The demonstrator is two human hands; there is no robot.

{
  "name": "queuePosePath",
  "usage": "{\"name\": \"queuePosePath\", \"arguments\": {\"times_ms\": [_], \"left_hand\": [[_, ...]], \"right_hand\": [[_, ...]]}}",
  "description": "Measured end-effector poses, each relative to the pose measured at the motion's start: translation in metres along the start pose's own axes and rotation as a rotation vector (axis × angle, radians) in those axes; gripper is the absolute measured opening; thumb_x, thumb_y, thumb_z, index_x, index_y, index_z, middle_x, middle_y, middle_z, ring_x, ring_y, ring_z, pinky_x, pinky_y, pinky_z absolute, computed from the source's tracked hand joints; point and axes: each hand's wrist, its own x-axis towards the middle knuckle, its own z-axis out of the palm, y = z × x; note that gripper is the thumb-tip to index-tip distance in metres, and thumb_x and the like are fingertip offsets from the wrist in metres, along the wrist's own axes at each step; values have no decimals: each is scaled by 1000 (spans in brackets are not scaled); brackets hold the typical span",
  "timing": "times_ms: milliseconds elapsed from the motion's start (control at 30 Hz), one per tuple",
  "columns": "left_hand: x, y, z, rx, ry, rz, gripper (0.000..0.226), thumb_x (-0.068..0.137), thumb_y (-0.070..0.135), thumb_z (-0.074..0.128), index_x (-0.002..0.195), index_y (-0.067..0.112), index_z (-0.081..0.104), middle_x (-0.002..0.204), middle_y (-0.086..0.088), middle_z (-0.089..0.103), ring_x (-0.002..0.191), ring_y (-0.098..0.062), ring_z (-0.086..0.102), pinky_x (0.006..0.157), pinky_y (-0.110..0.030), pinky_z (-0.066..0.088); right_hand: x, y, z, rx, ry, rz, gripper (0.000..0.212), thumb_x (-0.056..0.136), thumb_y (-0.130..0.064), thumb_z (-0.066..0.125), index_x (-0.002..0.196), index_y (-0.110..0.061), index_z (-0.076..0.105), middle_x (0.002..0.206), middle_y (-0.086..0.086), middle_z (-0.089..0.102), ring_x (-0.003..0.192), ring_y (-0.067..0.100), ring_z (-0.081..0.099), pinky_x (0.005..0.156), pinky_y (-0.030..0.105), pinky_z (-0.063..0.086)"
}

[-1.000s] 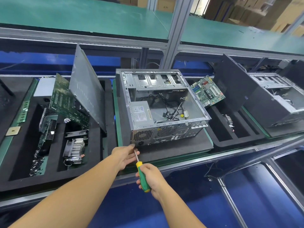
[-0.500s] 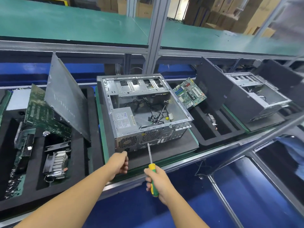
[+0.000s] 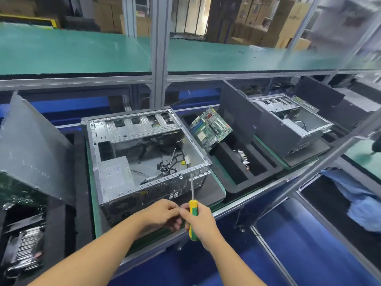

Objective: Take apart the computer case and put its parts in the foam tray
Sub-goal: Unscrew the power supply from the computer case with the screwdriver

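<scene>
Your right hand (image 3: 201, 220) grips the green-and-yellow screwdriver (image 3: 193, 211) upright, and your left hand (image 3: 162, 213) is curled, fingertips pinched against the right hand, though what they pinch is too small to tell. Just beyond them the computer case (image 3: 144, 159) lies on its side on black foam, open-topped, showing one silver power supply (image 3: 115, 172) and loose cables; one more open case (image 3: 292, 122) sits to the right, with one motherboard (image 3: 210, 129) leaning in the foam tray (image 3: 237, 162) between them

Both hands (image 3: 181, 216) close together, fingers curled, forearms outstretched.
</scene>
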Motion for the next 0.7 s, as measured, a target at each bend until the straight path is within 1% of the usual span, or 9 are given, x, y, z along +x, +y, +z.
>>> {"name": "queuePosePath", "arguments": {"times_ms": [167,300,367,400,467,533,567,600,700], "left_hand": [[32,41,23,-43,-24,-6,29,106,14,43,90,1,63,80,-12,68,70,-18,66,68,-28,54],[60,75,43,23,27,17,40,107,24,43,91,-3,68,83,-17,70,73,-23,68,69,-29,54],[75,96,52,32,58,45,39,107,28,42,87,4,66,79,-15,71,67,-23,68,64,-28,53],[83,105,56,121,96,95,33,107,29,43,90,11,64,78,-11,72,65,-20,68,63,-27,52],[98,120,54,497,290,292,16,105,33,45,105,26,58,79,2,74,69,-11,68,67,-24,51],[108,133,44,825,542,504,19,102,37,47,118,31,56,89,8,72,82,-12,65,76,-31,50],[113,138,36,940,627,550,24,99,38,48,121,30,55,99,7,70,90,-15,64,81,-35,50],[118,140,27,1046,688,545,30,97,41,51,124,29,55,109,6,66,99,-17,61,87,-39,48],[130,121,2,1206,734,300,45,94,50,52,130,23,54,132,4,52,121,-20,48,98,-44,37]], "right_hand": [[21,-12,-55,-73,-13,-36,9,89,-16,73,97,-18,69,65,-3,68,54,12,55,56,23,49],[43,-25,-95,-55,22,-79,5,91,-15,70,93,-12,68,60,-4,64,52,12,54,54,22,47],[57,-29,-115,-6,54,-86,5,93,-15,69,92,-11,69,63,-3,65,53,12,55,55,23,48],[64,-30,-125,27,73,-74,4,94,-14,68,93,-11,69,66,-2,66,53,12,56,55,22,49],[81,-32,-146,65,113,-20,3,94,-11,67,93,-9,68,73,2,66,52,12,56,54,24,50],[100,-32,-167,40,150,64,6,92,-7,64,87,-10,66,75,4,67,50,14,54,54,27,50],[111,-31,-178,10,164,108,10,91,-4,62,83,-11,64,75,5,68,48,15,52,53,29,50],[120,-30,-187,-23,172,150,14,91,-2,59,81,-11,62,76,6,68,47,16,51,51,29,48],[149,-24,-206,-116,162,264,14,93,1,53,84,-8,58,74,8,65,46,16,49,47,27,45]]}}
